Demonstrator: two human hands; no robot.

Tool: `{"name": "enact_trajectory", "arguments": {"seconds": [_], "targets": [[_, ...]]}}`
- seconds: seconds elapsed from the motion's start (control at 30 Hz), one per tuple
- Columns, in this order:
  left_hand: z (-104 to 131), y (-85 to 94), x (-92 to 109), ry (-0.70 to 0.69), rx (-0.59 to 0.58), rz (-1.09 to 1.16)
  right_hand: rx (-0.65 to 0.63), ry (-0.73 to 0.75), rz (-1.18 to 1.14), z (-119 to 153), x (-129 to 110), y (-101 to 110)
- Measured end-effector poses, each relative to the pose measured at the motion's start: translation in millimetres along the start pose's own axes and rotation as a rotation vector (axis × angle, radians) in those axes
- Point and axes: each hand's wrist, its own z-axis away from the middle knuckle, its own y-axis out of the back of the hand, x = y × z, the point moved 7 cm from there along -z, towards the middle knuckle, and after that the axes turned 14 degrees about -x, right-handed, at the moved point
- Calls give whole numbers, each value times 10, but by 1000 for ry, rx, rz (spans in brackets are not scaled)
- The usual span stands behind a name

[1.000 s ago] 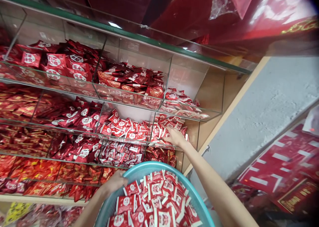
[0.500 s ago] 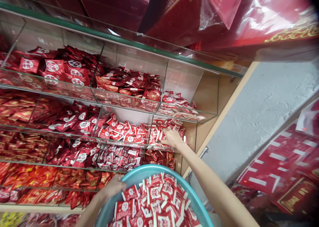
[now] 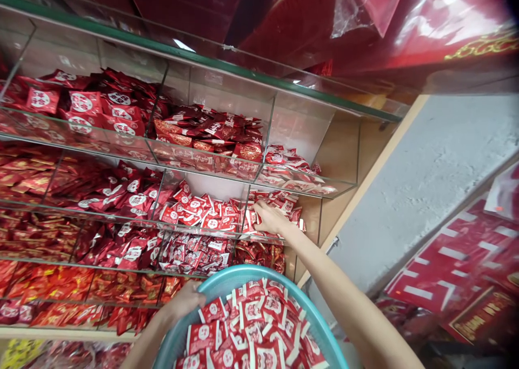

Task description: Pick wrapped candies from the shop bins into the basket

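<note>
My left hand [image 3: 185, 302] is closed over the left rim of a teal plastic basin [image 3: 320, 317], which is tilted toward me. Small red-and-white wrapped packets [image 3: 259, 315] fill the basin. My right hand [image 3: 271, 219] reaches into the right-end compartment of a glass-divided shelf, among similar red-and-white packets [image 3: 284, 200]. Its fingers are bent and drawn together at the compartment's left side, close to the divider. They touch the packets there, but whatever lies between the fingertips is hidden.
Glass shelf fronts [image 3: 203, 168] and upright dividers split the rack into rows of red packets. A thick glass shelf [image 3: 227, 69] with large red packages crosses above. A wooden side panel [image 3: 365, 169] and grey wall [image 3: 438, 163] stand right, beside hanging red goods [image 3: 441, 261].
My right hand has shifted slightly left and up within the same compartment, toward the divider. My left hand stays on the basin rim. The camera view has moved a little.
</note>
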Motion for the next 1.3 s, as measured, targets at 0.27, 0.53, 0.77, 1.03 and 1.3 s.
{"name": "enact_trajectory", "arguments": {"seconds": [0.27, 0.53, 0.77, 1.03, 1.3], "targets": [[-30, 36, -32, -4, 19, -44, 6, -32, 107, -77, -86, -61], [3, 55, -19, -3, 18, -95, 39, 20, 2, -34, 11, -53], [24, 36, 23, 28, 25, -97, 180, 22, -283, 67, 113, 52], [117, -14, 109, 63, 17, -81, 452, -2, -776, 737, 148, 248], [106, -33, 86, 56, -8, -35, 179, -150, -805, 1429, -391, -266]]}}
